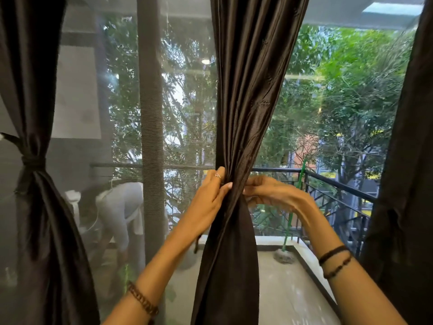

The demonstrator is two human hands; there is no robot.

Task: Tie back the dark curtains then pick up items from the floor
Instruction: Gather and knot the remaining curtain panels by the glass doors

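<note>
A home: dark curtains (248, 90) frame a window onto a railed balcony (339, 186).

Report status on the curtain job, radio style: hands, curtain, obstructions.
Left hand and right hand both pinching middle curtain at its gathered waist. Left curtain already tied. Nothing in the way.

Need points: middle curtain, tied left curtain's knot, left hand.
middle curtain (248, 90), head view, on the gathered folds above the hands.
left curtain knot (32, 160), head view, on the tie band.
left hand (208, 195), head view, on the back of the hand.

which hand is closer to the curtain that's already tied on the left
Left. The left hand grips the middle curtain on the side facing the tied curtain; the right hand is beyond it.
</note>
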